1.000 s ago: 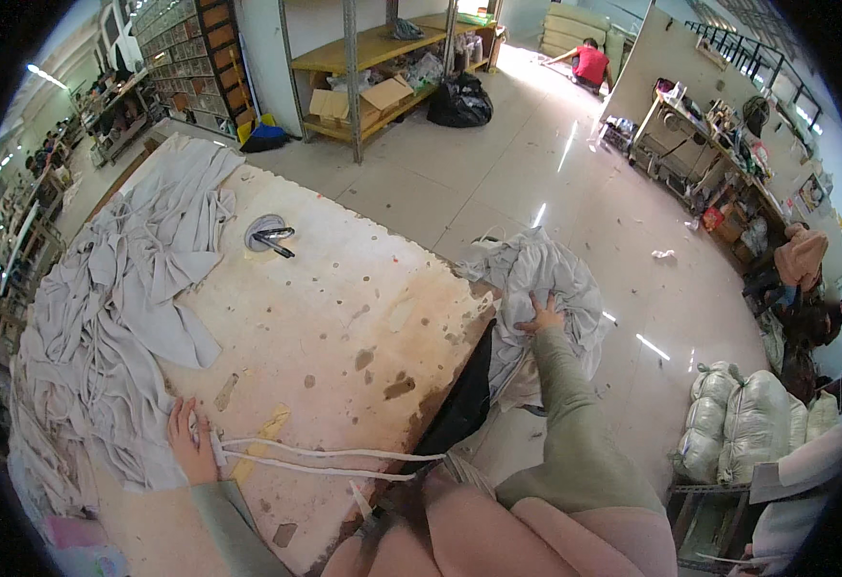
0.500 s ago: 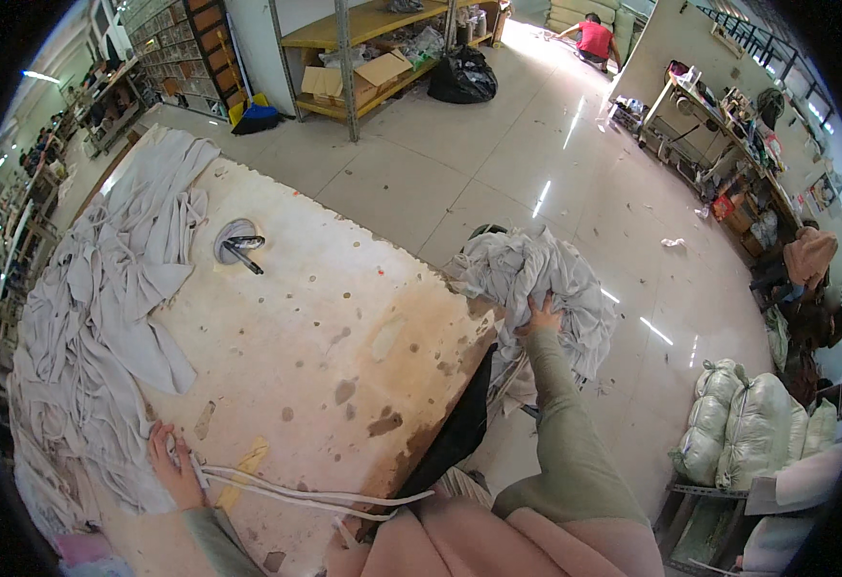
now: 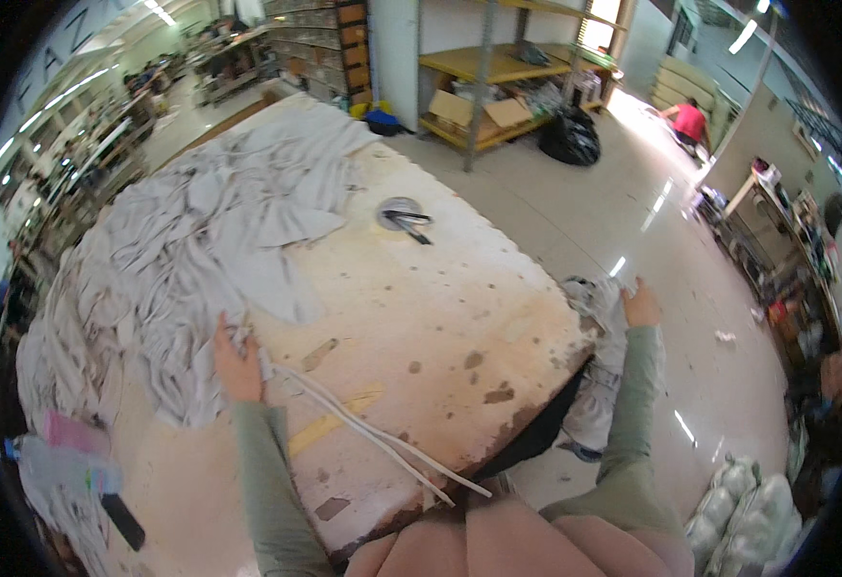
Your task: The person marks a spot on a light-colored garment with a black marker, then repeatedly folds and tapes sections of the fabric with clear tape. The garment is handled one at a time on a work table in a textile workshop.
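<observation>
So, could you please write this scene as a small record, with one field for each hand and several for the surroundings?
Left hand: left hand at the edge of the grey cloth pile; grip unclear
Right hand: right hand at the hanging grey cloth, past the table's corner; grip unclear
Cords: white cords run from near the left hand toward the person's body
Table: stained, pale table
On table: black tool at a round grey disc
Background: metal-framed shelf, black bag
</observation>
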A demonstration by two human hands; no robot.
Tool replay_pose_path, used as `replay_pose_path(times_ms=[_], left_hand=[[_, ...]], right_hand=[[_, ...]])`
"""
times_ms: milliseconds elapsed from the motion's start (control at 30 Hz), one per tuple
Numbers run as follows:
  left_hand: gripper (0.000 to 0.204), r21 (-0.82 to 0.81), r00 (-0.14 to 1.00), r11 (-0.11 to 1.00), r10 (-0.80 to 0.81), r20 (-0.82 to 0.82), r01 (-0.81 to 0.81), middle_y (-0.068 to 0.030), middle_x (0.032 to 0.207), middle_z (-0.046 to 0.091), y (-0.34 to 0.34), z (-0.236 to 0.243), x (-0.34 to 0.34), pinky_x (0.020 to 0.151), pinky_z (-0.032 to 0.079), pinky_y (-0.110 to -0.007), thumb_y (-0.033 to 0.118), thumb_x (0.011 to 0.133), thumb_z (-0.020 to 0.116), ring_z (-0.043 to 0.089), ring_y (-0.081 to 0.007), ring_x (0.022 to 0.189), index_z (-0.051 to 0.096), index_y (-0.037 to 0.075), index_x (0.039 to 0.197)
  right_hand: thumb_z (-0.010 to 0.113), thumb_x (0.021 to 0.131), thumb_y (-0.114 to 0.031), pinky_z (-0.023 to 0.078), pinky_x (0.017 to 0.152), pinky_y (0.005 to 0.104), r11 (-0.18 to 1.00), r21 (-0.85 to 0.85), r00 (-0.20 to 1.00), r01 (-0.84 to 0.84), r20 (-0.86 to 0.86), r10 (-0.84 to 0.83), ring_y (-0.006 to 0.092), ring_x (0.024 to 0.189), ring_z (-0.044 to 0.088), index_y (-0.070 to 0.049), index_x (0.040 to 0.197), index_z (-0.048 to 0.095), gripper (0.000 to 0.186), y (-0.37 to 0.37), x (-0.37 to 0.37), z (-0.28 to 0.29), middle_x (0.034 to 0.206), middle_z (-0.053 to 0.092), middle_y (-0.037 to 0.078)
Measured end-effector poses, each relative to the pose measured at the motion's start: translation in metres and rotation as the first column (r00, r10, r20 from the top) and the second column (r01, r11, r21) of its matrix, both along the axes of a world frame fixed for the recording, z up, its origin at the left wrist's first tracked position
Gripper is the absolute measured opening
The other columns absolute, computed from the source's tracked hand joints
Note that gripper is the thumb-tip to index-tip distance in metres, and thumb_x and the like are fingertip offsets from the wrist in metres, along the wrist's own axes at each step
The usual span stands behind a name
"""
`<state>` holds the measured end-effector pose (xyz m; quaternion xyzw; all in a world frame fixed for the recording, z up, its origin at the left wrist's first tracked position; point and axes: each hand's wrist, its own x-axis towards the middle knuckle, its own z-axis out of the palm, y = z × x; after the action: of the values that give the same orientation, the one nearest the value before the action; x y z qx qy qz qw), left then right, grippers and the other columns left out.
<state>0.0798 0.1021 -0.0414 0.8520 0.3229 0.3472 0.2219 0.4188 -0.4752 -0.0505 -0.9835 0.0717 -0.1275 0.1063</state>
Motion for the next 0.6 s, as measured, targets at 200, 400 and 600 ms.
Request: replay_pose_path(times_ms=[200, 400, 600], left_hand=[[0.034, 0.074, 0.959, 0.988, 0.148, -0.242, -0.134, -0.0109, 0.105, 0.057, 0.003, -0.003, 0.002, 0.088, 0.041, -0.048, 0.023, 0.085, 0.058, 0.054, -0.0321, 0.104, 0.056, 0.019, 0.119], [0.022, 0.121, 0.824, 0.845, 0.535, -0.185, -0.521, -0.0092, 0.107, 0.055, 0.039, -0.007, -0.039, 0.086, 0.040, -0.049, 0.025, 0.085, 0.058, 0.054, -0.0310, 0.104, 0.060, 0.021, 0.107], [0.026, 0.142, 0.783, 0.776, 0.579, 0.225, -0.615, -0.0110, 0.110, 0.055, 0.063, -0.006, -0.067, 0.086, 0.040, -0.047, 0.028, 0.086, 0.056, 0.052, -0.0309, 0.106, 0.060, 0.015, 0.108]], right_hand=[[0.062, 0.088, -0.015, 0.048, 0.070, 0.0254, 0.108, 0.619, 0.406, -0.778, 0.365, 0.838, 0.0121, 0.080, 0.060, -0.011, 0.122, 0.056, 0.036, 0.236, -0.102, 0.094, 0.100, 0.062, 0.005], [0.066, 0.085, -0.023, 0.043, 0.095, 0.0442, 0.073, 0.341, 0.241, -0.937, 0.483, 0.842, 0.0390, 0.118, 0.049, -0.013, 0.144, 0.031, 0.069, 0.452, -0.135, 0.028, 0.140, 0.037, 0.021], [0.060, 0.084, -0.013, 0.045, 0.087, 0.0445, 0.447, 0.197, 0.486, -0.873, 0.438, 0.756, 0.0424, 0.105, 0.051, -0.007, 0.131, 0.046, 0.049, 0.523, -0.088, 0.003, 0.120, 0.048, 0.023]])
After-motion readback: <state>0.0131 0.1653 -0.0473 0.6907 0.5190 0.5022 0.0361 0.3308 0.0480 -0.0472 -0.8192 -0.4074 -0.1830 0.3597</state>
